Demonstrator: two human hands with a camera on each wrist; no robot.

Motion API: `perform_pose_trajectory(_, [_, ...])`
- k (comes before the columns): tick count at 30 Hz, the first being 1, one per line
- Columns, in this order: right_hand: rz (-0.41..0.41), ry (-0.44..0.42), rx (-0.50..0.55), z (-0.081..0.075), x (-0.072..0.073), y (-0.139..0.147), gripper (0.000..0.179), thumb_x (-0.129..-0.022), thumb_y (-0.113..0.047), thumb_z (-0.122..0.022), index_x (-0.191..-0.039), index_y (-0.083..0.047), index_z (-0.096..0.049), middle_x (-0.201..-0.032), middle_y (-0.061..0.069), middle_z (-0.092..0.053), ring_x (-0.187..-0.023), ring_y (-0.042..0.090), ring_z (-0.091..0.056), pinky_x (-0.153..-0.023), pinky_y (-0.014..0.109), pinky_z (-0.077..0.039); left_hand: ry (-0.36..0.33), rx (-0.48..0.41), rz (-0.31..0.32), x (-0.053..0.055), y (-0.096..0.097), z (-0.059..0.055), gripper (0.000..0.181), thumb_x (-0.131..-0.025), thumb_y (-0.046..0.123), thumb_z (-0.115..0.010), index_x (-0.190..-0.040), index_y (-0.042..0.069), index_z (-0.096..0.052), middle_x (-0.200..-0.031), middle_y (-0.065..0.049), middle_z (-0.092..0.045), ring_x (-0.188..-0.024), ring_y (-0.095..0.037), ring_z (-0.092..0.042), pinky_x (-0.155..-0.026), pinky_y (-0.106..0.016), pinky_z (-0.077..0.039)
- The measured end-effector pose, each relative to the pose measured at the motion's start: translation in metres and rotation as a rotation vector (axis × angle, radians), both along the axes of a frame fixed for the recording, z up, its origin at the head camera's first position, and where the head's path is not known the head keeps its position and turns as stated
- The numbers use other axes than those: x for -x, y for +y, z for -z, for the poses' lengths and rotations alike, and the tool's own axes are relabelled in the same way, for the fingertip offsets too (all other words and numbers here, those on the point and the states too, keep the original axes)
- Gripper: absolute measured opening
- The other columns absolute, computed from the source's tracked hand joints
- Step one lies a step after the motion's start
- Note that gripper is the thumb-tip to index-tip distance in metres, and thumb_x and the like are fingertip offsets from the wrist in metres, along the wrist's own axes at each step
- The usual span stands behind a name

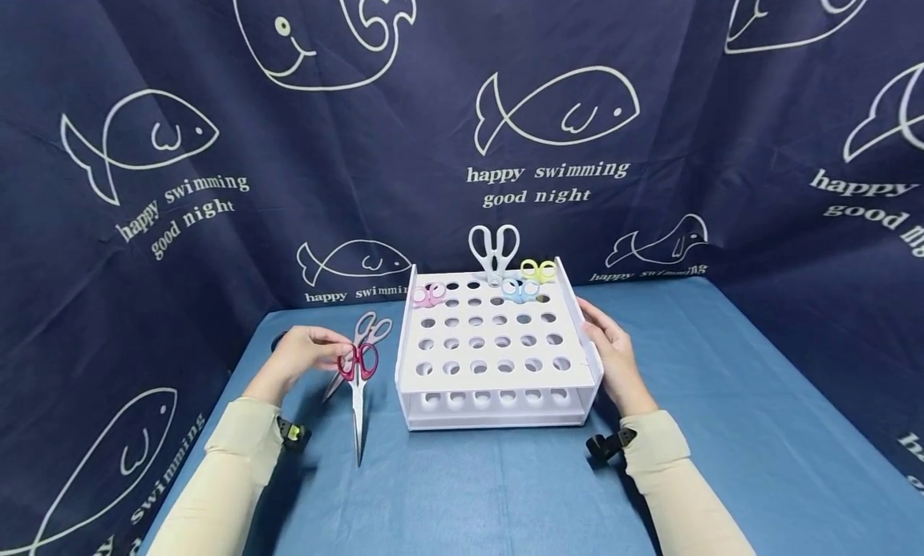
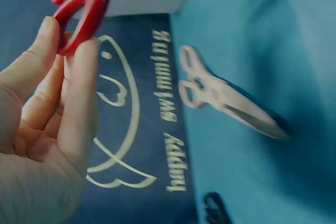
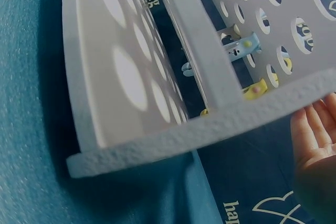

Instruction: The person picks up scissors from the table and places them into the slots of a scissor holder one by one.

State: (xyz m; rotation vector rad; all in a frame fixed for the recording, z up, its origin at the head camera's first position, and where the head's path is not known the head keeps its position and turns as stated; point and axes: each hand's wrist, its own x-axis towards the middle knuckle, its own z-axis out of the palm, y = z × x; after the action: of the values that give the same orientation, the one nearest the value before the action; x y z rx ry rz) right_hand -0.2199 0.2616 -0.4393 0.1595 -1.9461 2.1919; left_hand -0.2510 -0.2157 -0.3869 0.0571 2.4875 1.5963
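My left hand [image 1: 306, 357] pinches a handle loop of red-handled scissors [image 1: 358, 407] between thumb and fingers, left of the rack. Their blades point down toward the table's front. In the left wrist view the red loop [image 2: 93, 14] sits at the fingertips. Pale pink scissors [image 2: 218, 92] lie on the table beyond that hand. Along the right side panel of the white perforated rack [image 1: 498, 420] rests my right hand [image 1: 612, 354], fingers extended. Standing in the rack's back holes are large pale scissors [image 1: 494, 270], small yellow-green [image 1: 539, 273], light blue [image 1: 521, 296] and pink scissors [image 1: 429, 301].
A dark loop [image 2: 214, 205] shows at the table's left edge, partly behind the left hand in the head view. Navy cloth [image 1: 433, 139] with white fish drawings hangs behind and beside the blue table [image 1: 498, 500].
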Motion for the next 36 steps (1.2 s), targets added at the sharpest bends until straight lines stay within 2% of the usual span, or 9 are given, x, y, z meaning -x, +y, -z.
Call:
perform_pose_trajectory(3, [0.001, 0.001, -0.001, -0.001, 0.000, 0.000, 0.050, -0.101, -0.023, -0.051, -0.146, -0.005, -0.042, -0.131, -0.005, -0.056, -0.110, 0.003, -0.057, -0.085, 0.014, -0.052, 0.016, -0.019, 0.004, -0.002, 0.005, -0.012, 0.033, -0.085, 0.014, -0.075, -0.107, -0.009, -0.069, -0.080, 0.001, -0.073, -0.073, -0.012, -0.072, -0.075, -0.036, -0.061])
perform_pose_trajectory(7, [-0.012, 0.012, 0.007, -0.003, 0.000, -0.001, 0.051, -0.101, -0.023, -0.051, -0.146, -0.003, -0.041, -0.139, 0.003, -0.053, -0.115, 0.004, -0.056, -0.088, 0.014, -0.051, 0.063, -0.037, 0.014, -0.005, 0.008, -0.027, 0.032, -0.087, 0.009, -0.071, -0.110, -0.013, -0.065, -0.077, 0.005, -0.071, -0.073, -0.007, -0.070, -0.076, -0.033, -0.061])
perform_pose_trajectory(15, [-0.016, 0.012, 0.001, -0.005, 0.002, -0.002, 0.051, -0.101, -0.023, -0.051, -0.147, -0.003, -0.040, -0.148, 0.014, -0.045, -0.117, 0.002, -0.054, -0.090, 0.013, -0.050, 0.143, -0.099, -0.062, -0.007, 0.006, -0.049, 0.036, -0.088, 0.008, -0.070, -0.114, -0.015, -0.062, -0.078, 0.010, -0.070, -0.069, -0.003, -0.068, -0.071, -0.026, -0.060])
perform_pose_trajectory(20, [-0.022, 0.003, 0.007, -0.006, -0.001, -0.002, 0.052, -0.101, -0.022, -0.051, -0.147, -0.002, -0.039, -0.151, 0.015, -0.041, -0.117, 0.001, -0.053, -0.090, 0.012, -0.049, 0.159, -0.076, -0.108, -0.005, 0.006, -0.058, 0.041, -0.088, 0.012, -0.071, -0.117, -0.015, -0.062, -0.079, 0.012, -0.070, -0.069, -0.002, -0.069, -0.070, -0.025, -0.060])
perform_pose_trajectory(22, [-0.021, 0.000, 0.010, -0.005, -0.002, -0.001, 0.052, -0.101, -0.022, -0.051, -0.147, -0.002, -0.039, -0.150, 0.013, -0.043, -0.117, 0.001, -0.054, -0.090, 0.012, -0.050, 0.165, -0.070, -0.119, -0.005, 0.007, -0.061, 0.042, -0.088, 0.014, -0.072, -0.117, -0.014, -0.062, -0.077, 0.014, -0.069, -0.069, -0.002, -0.069, -0.070, -0.024, -0.060])
perform_pose_trajectory(26, [-0.019, 0.005, 0.020, -0.002, -0.004, -0.001, 0.052, -0.101, -0.022, -0.051, -0.147, -0.002, -0.039, -0.147, 0.007, -0.048, -0.117, 0.003, -0.054, -0.090, 0.013, -0.050, 0.187, -0.045, -0.127, -0.003, 0.007, -0.070, 0.041, -0.088, 0.016, -0.072, -0.116, -0.012, -0.064, -0.077, 0.012, -0.070, -0.069, -0.002, -0.068, -0.071, -0.025, -0.060])
perform_pose_trajectory(32, [-0.023, 0.018, 0.018, -0.001, -0.001, -0.001, 0.051, -0.101, -0.022, -0.050, -0.147, -0.001, -0.039, -0.147, 0.009, -0.047, -0.117, 0.002, -0.054, -0.091, 0.012, -0.049, 0.249, 0.042, -0.179, 0.001, 0.011, -0.093, 0.036, -0.089, 0.022, -0.071, -0.112, -0.004, -0.069, -0.091, -0.002, -0.073, -0.071, -0.002, -0.069, -0.072, -0.024, -0.060])
perform_pose_trajectory(34, [-0.021, 0.024, 0.020, -0.001, 0.000, -0.002, 0.052, -0.101, -0.022, -0.051, -0.147, -0.001, -0.039, -0.147, 0.009, -0.047, -0.117, 0.001, -0.054, -0.092, 0.012, -0.048, 0.280, 0.070, -0.200, 0.003, 0.014, -0.102, 0.034, -0.088, 0.023, -0.071, -0.111, -0.002, -0.070, -0.089, -0.002, -0.073, -0.071, -0.003, -0.069, -0.072, -0.023, -0.059])
perform_pose_trajectory(36, [-0.024, 0.029, 0.025, -0.001, 0.002, -0.002, 0.052, -0.101, -0.022, -0.051, -0.147, -0.001, -0.039, -0.147, 0.009, -0.047, -0.117, 0.002, -0.053, -0.092, 0.012, -0.048, 0.317, 0.075, -0.219, 0.004, 0.017, -0.111, 0.032, -0.088, 0.022, -0.071, -0.110, -0.001, -0.071, -0.084, 0.002, -0.073, -0.070, -0.003, -0.068, -0.071, -0.022, -0.059])
